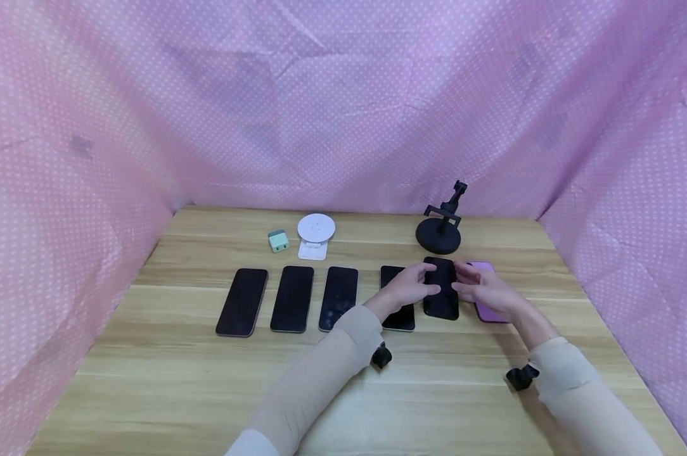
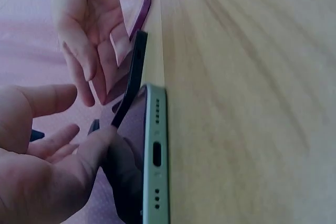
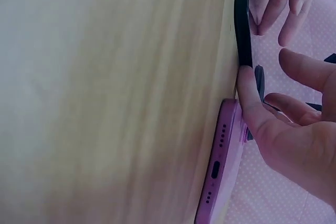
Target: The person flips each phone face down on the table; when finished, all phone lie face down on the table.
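A black phone [image 1: 442, 303] lies between my two hands on the wooden table. My left hand [image 1: 407, 288] reaches over another dark phone [image 1: 399, 320], its fingers spread near the first phone's left edge. From the other side, my right hand [image 1: 485, 292] reaches across a purple phone [image 1: 490, 313], with fingertips at the black phone's right edge. In the right wrist view, a fingertip [image 3: 245, 77] appears to touch the end of that black phone [image 3: 243, 24]. The left wrist view shows the left fingers beside its dark edge [image 2: 137, 69]. Neither hand visibly grips it.
Three dark phones lie in a row to the left, the middle one [image 1: 292, 297] among them. Behind stand a white round stand [image 1: 316, 228], a small mint-green block [image 1: 278, 241] and a black phone holder [image 1: 438, 236]. Pink dotted cloth [image 1: 343, 126] surrounds the table [image 1: 149, 380].
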Demonstrator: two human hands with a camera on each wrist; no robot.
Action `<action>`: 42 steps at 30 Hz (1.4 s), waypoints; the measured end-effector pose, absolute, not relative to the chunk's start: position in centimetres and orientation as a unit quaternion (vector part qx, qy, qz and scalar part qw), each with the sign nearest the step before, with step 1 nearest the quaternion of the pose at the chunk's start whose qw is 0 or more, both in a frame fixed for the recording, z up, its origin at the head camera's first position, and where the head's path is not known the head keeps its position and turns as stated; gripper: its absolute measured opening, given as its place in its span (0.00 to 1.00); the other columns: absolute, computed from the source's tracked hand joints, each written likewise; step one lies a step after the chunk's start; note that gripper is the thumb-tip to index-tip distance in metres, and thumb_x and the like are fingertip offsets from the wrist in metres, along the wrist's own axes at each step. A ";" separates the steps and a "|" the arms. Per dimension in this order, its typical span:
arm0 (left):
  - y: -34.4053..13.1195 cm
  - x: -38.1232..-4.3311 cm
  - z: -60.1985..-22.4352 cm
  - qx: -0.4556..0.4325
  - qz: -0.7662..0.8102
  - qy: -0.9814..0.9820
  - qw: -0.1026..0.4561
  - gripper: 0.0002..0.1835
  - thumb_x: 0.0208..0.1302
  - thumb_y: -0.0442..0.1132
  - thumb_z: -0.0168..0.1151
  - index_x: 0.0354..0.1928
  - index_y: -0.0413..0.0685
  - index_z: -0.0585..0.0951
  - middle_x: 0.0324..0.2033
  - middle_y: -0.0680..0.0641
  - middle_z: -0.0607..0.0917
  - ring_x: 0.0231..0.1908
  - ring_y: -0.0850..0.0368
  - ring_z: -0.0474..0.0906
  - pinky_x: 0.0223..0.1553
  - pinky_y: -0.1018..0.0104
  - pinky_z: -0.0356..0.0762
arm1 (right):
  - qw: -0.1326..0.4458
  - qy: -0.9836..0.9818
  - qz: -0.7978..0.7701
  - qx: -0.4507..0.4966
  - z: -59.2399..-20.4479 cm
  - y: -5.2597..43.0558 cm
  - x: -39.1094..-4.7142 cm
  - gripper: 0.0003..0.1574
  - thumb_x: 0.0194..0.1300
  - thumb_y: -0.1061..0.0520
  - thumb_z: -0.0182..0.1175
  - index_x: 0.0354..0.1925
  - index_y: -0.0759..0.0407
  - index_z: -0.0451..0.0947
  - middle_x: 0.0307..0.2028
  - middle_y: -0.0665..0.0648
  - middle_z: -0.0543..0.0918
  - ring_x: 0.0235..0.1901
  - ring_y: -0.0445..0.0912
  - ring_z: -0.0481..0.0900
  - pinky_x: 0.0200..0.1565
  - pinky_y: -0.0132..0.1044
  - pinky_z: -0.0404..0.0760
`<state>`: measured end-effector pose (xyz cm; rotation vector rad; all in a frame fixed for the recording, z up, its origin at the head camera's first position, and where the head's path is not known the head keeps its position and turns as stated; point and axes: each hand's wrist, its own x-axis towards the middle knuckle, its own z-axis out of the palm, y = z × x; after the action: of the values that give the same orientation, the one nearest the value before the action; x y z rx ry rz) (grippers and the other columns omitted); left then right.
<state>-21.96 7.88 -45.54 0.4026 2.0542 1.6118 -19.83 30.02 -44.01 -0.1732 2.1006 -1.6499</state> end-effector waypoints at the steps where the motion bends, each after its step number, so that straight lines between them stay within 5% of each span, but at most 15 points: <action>1: 7.9 -22.0 -45.6 0.148 0.595 0.749 0.251 0.29 0.71 0.38 0.64 0.72 0.46 0.71 0.73 0.41 0.67 0.73 0.50 0.61 0.72 0.61 0.62 | 0.230 0.762 -0.602 -0.060 -44.1 30.1 -19.8 0.47 0.76 0.66 0.53 0.77 0.75 0.35 0.76 0.76 0.38 0.76 0.66 0.39 0.66 0.46 0.69; 15: 7.7 -22.5 -45.3 0.137 0.581 0.756 0.267 0.28 0.72 0.40 0.65 0.71 0.46 0.71 0.72 0.42 0.70 0.72 0.52 0.62 0.72 0.63 0.63 | 0.224 0.769 -0.598 -0.038 -44.0 29.9 -20.2 0.45 0.77 0.65 0.52 0.78 0.71 0.38 0.77 0.76 0.40 0.76 0.65 0.39 0.66 0.48 0.69; 23: 7.9 -22.3 -45.4 0.131 0.593 0.747 0.270 0.28 0.72 0.40 0.64 0.71 0.45 0.71 0.72 0.41 0.68 0.73 0.50 0.61 0.72 0.59 0.62 | 0.245 0.735 -0.632 -0.034 -43.6 30.0 -20.3 0.45 0.79 0.61 0.50 0.79 0.67 0.35 0.78 0.73 0.33 0.76 0.66 0.35 0.71 0.63 0.54; 32: 7.9 -22.7 -45.4 0.093 0.632 0.713 0.289 0.26 0.72 0.40 0.64 0.69 0.47 0.74 0.73 0.39 0.67 0.73 0.52 0.60 0.68 0.58 0.69 | 0.280 0.651 -0.705 -0.020 -42.7 30.4 -20.7 0.42 0.83 0.60 0.35 0.78 0.60 0.21 0.77 0.71 0.27 0.76 0.64 0.30 0.74 0.64 0.40; 42: 7.8 -22.4 -45.4 0.056 0.685 0.653 0.319 0.24 0.70 0.38 0.66 0.67 0.46 0.76 0.74 0.37 0.63 0.72 0.49 0.63 0.63 0.52 0.76 | 0.291 0.581 -0.760 -0.009 -42.3 31.1 -20.3 0.46 0.83 0.60 0.35 0.76 0.54 0.11 0.75 0.70 0.19 0.75 0.63 0.22 0.74 0.64 0.34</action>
<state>-22.39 7.78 -45.42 0.1480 1.7171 1.8006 -20.34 31.06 -42.33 -0.0242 1.5495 -2.0271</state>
